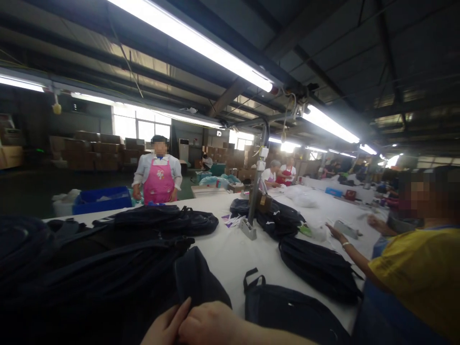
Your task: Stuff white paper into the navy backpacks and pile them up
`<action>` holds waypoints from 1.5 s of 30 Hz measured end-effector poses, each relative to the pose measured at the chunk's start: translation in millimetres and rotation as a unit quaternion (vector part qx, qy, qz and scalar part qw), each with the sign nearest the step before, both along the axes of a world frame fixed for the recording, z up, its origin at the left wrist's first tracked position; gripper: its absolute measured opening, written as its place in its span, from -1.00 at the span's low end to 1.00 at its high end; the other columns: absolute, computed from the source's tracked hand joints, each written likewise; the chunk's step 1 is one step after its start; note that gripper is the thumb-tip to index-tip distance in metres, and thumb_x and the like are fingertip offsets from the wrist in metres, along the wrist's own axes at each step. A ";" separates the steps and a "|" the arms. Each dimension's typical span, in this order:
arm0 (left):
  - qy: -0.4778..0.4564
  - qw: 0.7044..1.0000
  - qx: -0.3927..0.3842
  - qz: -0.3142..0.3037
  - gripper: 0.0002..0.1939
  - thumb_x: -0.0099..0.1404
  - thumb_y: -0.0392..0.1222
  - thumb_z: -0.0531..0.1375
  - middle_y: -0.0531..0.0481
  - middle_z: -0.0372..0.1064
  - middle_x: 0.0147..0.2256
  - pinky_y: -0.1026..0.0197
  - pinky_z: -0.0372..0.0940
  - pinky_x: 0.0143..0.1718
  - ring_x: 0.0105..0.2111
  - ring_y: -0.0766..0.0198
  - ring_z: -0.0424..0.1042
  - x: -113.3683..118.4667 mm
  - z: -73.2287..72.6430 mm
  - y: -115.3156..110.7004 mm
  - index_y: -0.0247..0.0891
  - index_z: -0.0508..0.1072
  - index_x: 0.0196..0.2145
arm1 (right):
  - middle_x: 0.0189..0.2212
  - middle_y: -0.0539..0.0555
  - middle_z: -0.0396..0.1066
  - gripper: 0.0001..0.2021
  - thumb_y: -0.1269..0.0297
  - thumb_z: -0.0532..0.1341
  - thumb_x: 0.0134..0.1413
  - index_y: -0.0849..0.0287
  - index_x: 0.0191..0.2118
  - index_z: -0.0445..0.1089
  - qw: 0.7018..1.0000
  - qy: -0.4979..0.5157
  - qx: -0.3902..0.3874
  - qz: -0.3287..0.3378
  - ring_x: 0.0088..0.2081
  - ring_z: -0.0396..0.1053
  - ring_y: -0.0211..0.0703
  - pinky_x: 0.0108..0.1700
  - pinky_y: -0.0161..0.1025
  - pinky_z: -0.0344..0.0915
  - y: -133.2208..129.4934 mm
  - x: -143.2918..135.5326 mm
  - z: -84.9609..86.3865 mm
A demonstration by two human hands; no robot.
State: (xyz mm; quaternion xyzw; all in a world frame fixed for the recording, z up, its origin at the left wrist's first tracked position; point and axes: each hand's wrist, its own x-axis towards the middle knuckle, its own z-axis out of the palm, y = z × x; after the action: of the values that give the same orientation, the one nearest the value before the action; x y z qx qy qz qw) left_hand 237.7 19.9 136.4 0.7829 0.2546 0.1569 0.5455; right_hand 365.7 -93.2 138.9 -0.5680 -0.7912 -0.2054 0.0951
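Observation:
At the bottom edge of the head view, my left hand (166, 324) and my right hand (212, 322) are close together on a dark navy backpack (206, 280). The right hand is curled, knuckles up, with its fingertips hidden. Beside it, the left hand shows a thumb and finger pressed against the dark cloth; its lower part is cut off by the frame. A wide strap-like piece of the backpack rises just above the hands. To the right lies another dark backpack (287, 306) with a loop handle at its top.
Several dark backpacks (143, 263) are heaped at the left on the white table (223, 249). A metal post (256, 191) stands mid-table. At the right a co-worker in yellow (417, 268) reaches over the table; across it stands a person in a pink apron (160, 179).

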 end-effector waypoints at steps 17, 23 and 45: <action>-0.034 0.964 -0.040 0.262 -0.51 0.32 0.10 0.02 -0.22 0.50 -0.36 0.13 0.27 -0.26 -0.29 0.01 0.46 15.6 8.7 32.9 -0.38 0.51 -0.42 | -0.35 0.09 0.38 -0.72 0.61 0.09 0.10 0.22 -0.11 0.37 0.996 0.019 -0.077 -0.034 -0.33 0.30 -0.14 -0.36 -0.20 0.16 -75.5 -16.9 -66.7; -0.042 0.957 -0.077 0.278 -0.45 0.33 0.18 0.03 -0.12 0.42 -0.47 0.17 0.23 -0.28 -0.37 0.12 0.41 21.2 0.1 30.9 -0.37 0.47 -0.48 | -0.27 0.10 0.45 -0.75 0.60 0.16 0.08 0.18 -0.17 0.45 0.968 0.053 -0.228 -0.087 -0.26 0.41 -0.11 -0.32 -0.23 0.26 -103.2 -15.1 -138.9; -0.070 0.995 0.012 0.069 -0.55 0.28 0.14 0.11 -0.17 0.47 -0.07 0.09 0.37 -0.04 -0.07 0.08 0.48 -7.5 -20.8 -59.2 -0.26 0.44 -0.07 | -0.21 0.19 0.54 -0.62 0.03 0.27 -0.01 0.22 -0.16 0.47 0.663 0.671 0.146 -0.299 -0.13 0.46 0.06 -0.03 -0.06 0.39 -45.0 45.9 -49.7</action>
State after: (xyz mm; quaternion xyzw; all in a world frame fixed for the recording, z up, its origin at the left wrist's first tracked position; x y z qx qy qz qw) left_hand 230.2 -39.4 115.6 0.7570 0.2669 0.2519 0.5407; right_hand 411.6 -138.2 89.2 -0.7372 -0.2605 0.1011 0.6152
